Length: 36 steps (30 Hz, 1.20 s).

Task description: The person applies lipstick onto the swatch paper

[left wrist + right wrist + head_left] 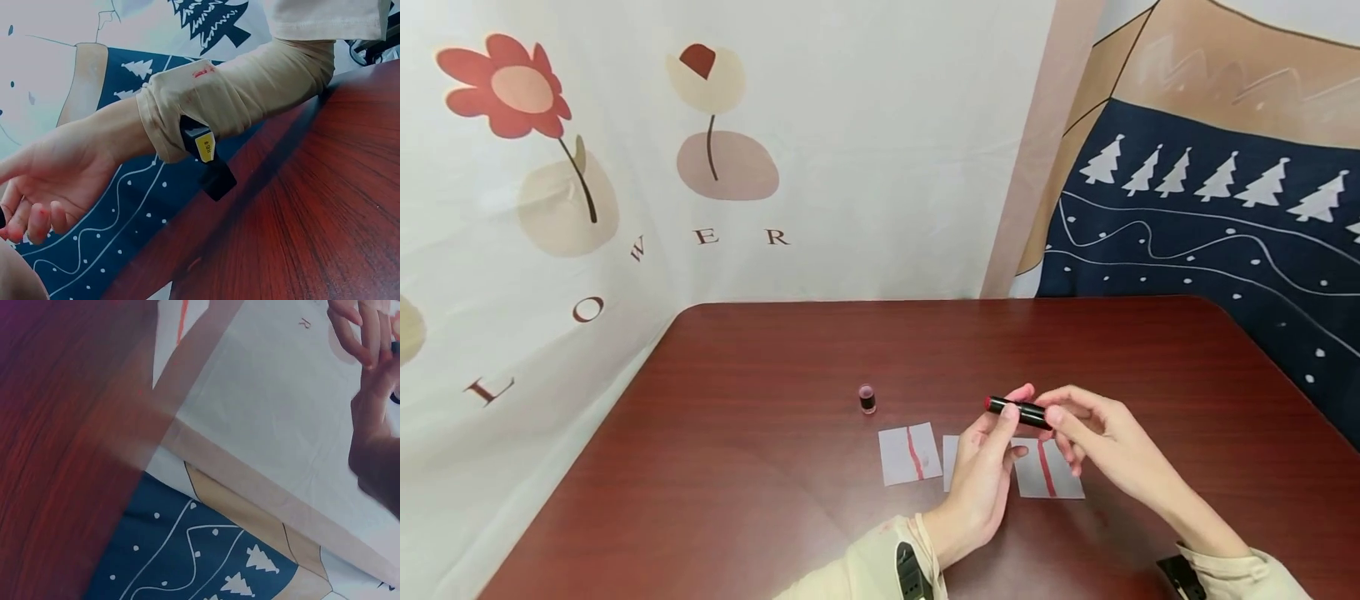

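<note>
Head view: your left hand (981,479) and right hand (1099,435) pinch the lipstick (1032,414); if twisting, turn it gently and let the red tip (988,402) touch nothing.

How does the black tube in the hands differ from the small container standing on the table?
The black tube is held by the left hand and right hand; the small container stands on the table, touched by neither. The black tube lies roughly sideways, while the small container is upright. The black tube is longer than the small container. Both look roughly cylindrical and partly black.
</note>
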Tool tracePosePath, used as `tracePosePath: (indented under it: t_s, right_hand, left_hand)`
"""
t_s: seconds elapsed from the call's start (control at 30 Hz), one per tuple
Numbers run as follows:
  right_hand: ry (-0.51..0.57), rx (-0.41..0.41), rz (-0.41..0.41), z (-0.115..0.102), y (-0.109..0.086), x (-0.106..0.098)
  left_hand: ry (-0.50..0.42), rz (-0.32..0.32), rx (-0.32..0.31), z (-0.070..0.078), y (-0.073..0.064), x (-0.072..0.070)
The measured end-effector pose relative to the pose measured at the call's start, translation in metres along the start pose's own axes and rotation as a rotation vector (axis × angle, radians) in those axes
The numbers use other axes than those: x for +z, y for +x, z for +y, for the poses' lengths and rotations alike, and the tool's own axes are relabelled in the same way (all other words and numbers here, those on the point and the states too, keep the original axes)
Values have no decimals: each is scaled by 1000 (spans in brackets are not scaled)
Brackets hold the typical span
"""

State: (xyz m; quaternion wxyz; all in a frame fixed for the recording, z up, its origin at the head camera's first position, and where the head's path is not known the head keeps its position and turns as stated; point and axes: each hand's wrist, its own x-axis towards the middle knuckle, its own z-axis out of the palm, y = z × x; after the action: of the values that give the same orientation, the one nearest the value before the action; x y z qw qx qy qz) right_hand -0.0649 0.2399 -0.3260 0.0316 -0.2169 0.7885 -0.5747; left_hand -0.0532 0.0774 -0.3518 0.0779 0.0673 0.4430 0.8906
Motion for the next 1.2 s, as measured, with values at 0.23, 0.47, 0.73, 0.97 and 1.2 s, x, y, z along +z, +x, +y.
tracePosePath:
  t_s: [0.23,0.47,0.73,0.97,1.2]
  right_hand:
    - [18,59,-83,1,2,-1]
    - [-82,46,-62,1,1,0]
    - [-168,39,8,3,0,3]
    - [-109,86,-47,5,2,3]
    - [-21,74,-91,5,3,3]
  left_hand:
    - [17,42,4,-3,-2,3]
    - [-20,61,-37,-6,0,4]
    - [-17,89,-44,-7,1,2]
    - [-6,85,-21,-6,2,1]
    - [-10,98,-23,-6,0,3]
